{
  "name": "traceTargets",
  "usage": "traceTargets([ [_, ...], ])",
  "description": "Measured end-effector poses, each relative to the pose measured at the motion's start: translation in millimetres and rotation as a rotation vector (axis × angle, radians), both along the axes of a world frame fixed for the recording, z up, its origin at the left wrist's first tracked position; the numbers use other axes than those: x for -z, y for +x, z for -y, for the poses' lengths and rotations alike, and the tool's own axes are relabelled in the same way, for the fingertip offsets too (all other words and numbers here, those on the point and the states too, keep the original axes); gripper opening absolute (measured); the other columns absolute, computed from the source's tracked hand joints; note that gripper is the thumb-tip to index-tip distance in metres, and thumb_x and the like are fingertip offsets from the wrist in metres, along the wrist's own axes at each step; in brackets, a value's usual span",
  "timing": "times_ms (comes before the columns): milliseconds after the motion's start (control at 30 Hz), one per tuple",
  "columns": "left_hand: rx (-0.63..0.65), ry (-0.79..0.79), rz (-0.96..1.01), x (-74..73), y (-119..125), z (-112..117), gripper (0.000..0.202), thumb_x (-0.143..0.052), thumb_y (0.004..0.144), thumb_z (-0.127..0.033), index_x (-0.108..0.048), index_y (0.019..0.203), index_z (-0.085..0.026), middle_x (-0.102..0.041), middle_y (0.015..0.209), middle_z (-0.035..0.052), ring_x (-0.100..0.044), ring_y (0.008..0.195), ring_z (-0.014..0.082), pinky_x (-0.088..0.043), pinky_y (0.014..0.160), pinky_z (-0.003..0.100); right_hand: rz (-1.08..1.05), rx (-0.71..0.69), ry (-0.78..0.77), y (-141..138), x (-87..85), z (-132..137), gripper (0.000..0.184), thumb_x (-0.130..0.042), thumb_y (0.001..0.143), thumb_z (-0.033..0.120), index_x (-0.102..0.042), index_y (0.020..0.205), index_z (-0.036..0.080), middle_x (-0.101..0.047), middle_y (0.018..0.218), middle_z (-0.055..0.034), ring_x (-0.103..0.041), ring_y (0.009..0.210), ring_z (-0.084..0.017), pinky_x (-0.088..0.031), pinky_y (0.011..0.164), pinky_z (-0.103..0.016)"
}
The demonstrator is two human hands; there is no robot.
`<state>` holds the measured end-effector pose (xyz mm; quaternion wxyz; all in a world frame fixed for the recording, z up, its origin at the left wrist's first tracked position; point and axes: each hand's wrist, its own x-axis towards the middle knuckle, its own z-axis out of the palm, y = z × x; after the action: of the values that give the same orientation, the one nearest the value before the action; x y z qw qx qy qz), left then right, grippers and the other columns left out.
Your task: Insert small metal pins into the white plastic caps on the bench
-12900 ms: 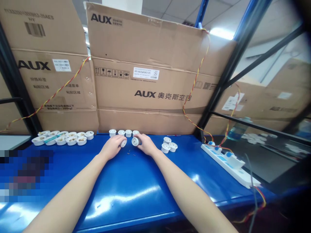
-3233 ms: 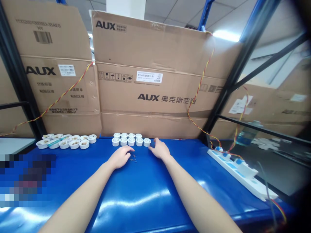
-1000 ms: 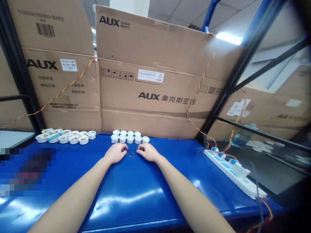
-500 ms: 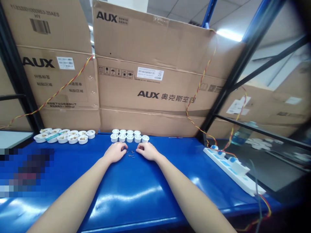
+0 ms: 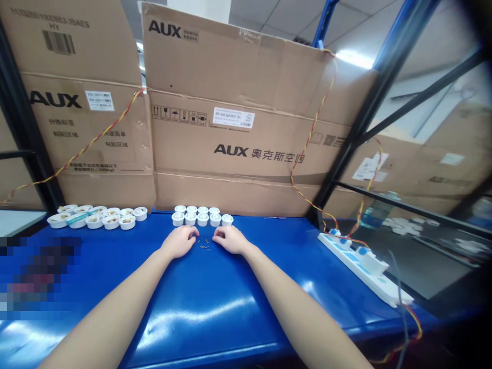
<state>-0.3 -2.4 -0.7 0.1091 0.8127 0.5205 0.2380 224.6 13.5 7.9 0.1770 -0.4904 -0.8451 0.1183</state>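
Note:
My left hand (image 5: pixel 180 242) rests on the blue table with its fingers curled and the thumb close to the index finger. Facing it, my right hand (image 5: pixel 231 240) has thumb and forefinger drawn together in a pinch. Whatever either hand may hold is too small to make out. Between the two hands lie several small thin metal pieces, like screws (image 5: pixel 205 247), loose on the tabletop. Just behind the hands stand two rows of small white lidded cups (image 5: pixel 202 219); the right hand is close to the end cup (image 5: pixel 227 220).
Several white cups (image 5: pixel 111 221) with small contents sit at the back left. Cardboard boxes (image 5: pixel 230 179) form the back wall. On the right lies a white power strip (image 5: pixel 357 266) with plugs and twisted red-yellow wires (image 5: pixel 303 197). The blue table (image 5: pixel 200 307) has a front edge.
The whole view has shifted slightly. Both hands stay near the loose metal pieces, with only slight finger movement.

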Motion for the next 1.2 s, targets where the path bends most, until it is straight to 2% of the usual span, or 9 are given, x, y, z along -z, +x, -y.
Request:
traceTargets([
  [133,0.083,-0.043,0.037,-0.6,-4.8,-2.4,0.029,-0.050,0.077,-0.014,-0.068,0.097,-0.024,-0.066,0.086,0.0018,-0.061,0.081,0.0171,-0.044,0.075,0.026,0.005,0.004,-0.010,-0.3,-2.1,1.6,0.019,-0.057,0.084,0.037,-0.068,0.086,0.021,-0.069,0.085,-0.0018,-0.058,0.071,-0.013,-0.036,0.062,-0.023],
  [367,0.233,-0.081,0.055,-5.7,-12.0,-1.8,0.028,-0.055,0.082,-0.030,-0.068,0.107,-0.026,-0.067,0.100,0.0027,-0.061,0.090,0.0177,-0.045,0.084,0.027,0.006,0.007,-0.017,-0.5,-2.4,1.9,0.019,-0.057,0.084,0.037,-0.068,0.087,0.022,-0.069,0.085,-0.0013,-0.058,0.073,-0.014,-0.036,0.062,-0.023],
  [633,0.249,-0.057,0.048,-6.5,-9.3,0.2,0.027,-0.053,0.085,-0.037,-0.071,0.102,-0.025,-0.067,0.105,0.0044,-0.061,0.093,0.0199,-0.046,0.087,0.029,0.017,-0.004,-0.004,-1.3,-2.3,1.1,0.018,-0.058,0.084,0.036,-0.067,0.087,0.021,-0.069,0.084,-0.0012,-0.058,0.072,-0.013,-0.035,0.062,-0.023],
  [800,0.242,-0.023,0.080,-3.6,-8.1,-1.0,0.022,-0.055,0.084,-0.033,-0.072,0.095,-0.025,-0.069,0.100,0.0030,-0.062,0.092,0.0197,-0.046,0.085,0.029,0.009,-0.016,0.001,-1.1,-1.3,0.6,0.018,-0.057,0.084,0.037,-0.067,0.086,0.021,-0.069,0.082,-0.0008,-0.058,0.069,-0.013,-0.034,0.060,-0.023],
  [1200,0.147,-0.076,0.187,-2.3,-4.8,-0.6,0.016,-0.062,0.076,-0.034,-0.072,0.081,-0.022,-0.072,0.082,0.0015,-0.063,0.073,0.0182,-0.046,0.068,0.027,-0.016,-0.018,0.017,-0.5,-0.1,0.7,0.014,-0.060,0.083,0.034,-0.067,0.083,0.022,-0.069,0.081,-0.0002,-0.060,0.071,-0.014,-0.037,0.062,-0.024],
])
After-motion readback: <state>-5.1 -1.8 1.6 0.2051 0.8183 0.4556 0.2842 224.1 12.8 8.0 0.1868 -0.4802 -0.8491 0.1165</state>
